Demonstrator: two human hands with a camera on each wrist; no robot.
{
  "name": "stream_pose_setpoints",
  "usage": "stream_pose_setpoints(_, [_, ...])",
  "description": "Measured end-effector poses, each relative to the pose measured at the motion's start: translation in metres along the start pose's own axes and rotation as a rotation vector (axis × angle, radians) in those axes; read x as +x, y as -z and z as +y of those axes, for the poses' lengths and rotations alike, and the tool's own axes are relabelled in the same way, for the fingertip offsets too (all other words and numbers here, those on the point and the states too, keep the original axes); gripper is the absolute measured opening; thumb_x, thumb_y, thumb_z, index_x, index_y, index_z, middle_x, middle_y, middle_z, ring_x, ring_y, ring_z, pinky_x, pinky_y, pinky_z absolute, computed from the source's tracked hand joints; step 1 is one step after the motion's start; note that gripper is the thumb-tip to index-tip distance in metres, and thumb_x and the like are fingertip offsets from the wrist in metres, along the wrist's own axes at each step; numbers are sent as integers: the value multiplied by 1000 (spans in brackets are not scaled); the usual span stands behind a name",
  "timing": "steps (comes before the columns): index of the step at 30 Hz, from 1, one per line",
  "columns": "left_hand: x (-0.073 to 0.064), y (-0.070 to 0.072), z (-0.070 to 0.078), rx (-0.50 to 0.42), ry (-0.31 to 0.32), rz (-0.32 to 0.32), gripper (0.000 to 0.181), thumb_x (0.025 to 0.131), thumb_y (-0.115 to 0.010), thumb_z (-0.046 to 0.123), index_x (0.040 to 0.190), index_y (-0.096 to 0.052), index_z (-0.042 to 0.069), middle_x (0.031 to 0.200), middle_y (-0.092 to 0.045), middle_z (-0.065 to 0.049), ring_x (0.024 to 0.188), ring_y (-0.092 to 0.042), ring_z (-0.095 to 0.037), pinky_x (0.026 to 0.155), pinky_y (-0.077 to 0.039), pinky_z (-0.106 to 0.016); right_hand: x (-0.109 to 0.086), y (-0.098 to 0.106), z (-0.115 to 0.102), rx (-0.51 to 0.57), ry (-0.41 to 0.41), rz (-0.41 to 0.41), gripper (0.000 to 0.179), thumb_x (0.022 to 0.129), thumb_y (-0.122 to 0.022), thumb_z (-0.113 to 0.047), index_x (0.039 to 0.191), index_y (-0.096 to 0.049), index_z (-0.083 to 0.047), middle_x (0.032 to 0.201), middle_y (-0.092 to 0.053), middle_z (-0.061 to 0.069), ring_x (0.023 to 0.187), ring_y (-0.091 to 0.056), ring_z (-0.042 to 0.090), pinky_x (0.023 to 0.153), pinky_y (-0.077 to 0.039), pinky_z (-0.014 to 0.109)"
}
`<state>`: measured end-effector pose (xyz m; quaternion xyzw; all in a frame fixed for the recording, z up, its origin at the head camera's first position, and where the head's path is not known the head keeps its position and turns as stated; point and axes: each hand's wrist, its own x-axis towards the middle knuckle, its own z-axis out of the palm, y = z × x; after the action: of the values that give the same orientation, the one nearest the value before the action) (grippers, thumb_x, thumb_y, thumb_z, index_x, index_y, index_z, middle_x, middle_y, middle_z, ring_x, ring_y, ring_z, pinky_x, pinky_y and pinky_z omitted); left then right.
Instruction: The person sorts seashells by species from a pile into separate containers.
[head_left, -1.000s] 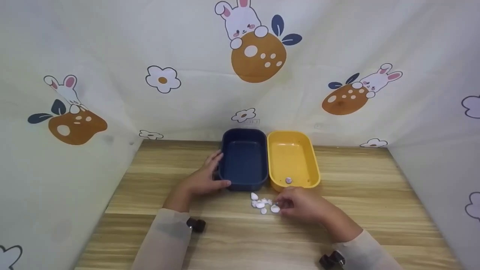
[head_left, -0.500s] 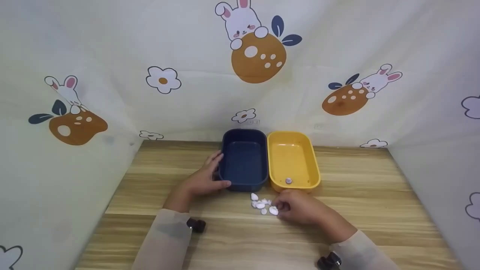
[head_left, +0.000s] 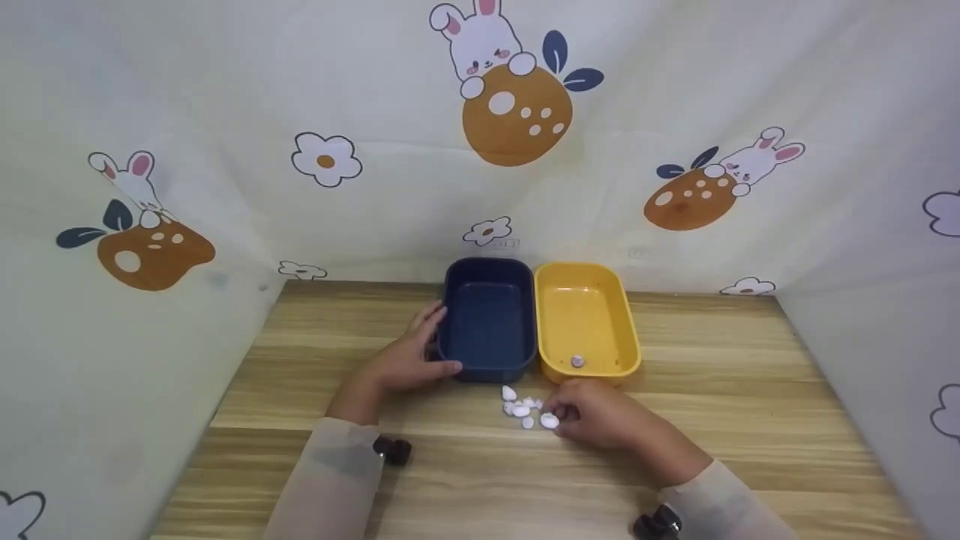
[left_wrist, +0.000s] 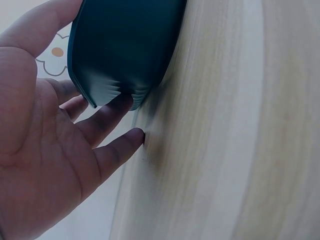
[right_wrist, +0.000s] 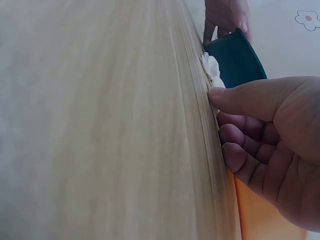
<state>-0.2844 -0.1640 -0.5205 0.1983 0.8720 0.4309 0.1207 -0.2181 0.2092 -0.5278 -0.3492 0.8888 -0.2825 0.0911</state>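
Observation:
Beside the dark blue bin [head_left: 487,322], my left hand [head_left: 411,358] holds its near left corner. The thumb lies at the front rim and the fingers bend along the ridged side wall, as the left wrist view shows. My right hand [head_left: 604,412] is low over the table in front of the yellow bin [head_left: 636,352], fingers curled. Its thumb and index finger pinch at a white oval piece [head_left: 550,421], like a pebble or shell. Just left of it lies a small cluster of white pieces [head_left: 520,410]. A small pale purplish round piece [head_left: 577,361] sits in the yellow bin.
The two bins stand side by side at the back of the wood-grain table [head_left: 465,480]. Patterned fabric [head_left: 375,225] with rabbits and flowers rises behind the table and along both sides. Each sleeve carries a black wrist camera [head_left: 394,450].
My right hand has drawn slightly toward me, and the white oval piece at its fingertips has shifted a little. The left hand and both bins stay in place.

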Motion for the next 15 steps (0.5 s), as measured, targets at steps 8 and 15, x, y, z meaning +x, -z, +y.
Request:
stream_pose_setpoints(8, [1, -1, 0, 11, 8, 3, 114, 88, -84, 53, 174, -15, 22, 182, 0, 6, 159, -39, -37, 130, -33, -58, -1, 6, -7, -17, -21, 3, 23, 89, -84, -10, 111, -82, -16, 95, -73, -5, 86, -65, 7, 76, -56, 23])
stream_pose_setpoints(15, [1, 0, -3, 35, -29, 5, 113, 90, -82, 52, 173, -17, 14, 182, -3, -3, 162, -30, -39, 131, -30, -60, 5, 19, -24, 8, -45, 42, 21, 92, -83, -15, 112, -83, -22, 92, -73, -12, 85, -62, 5, 78, -54, 24])
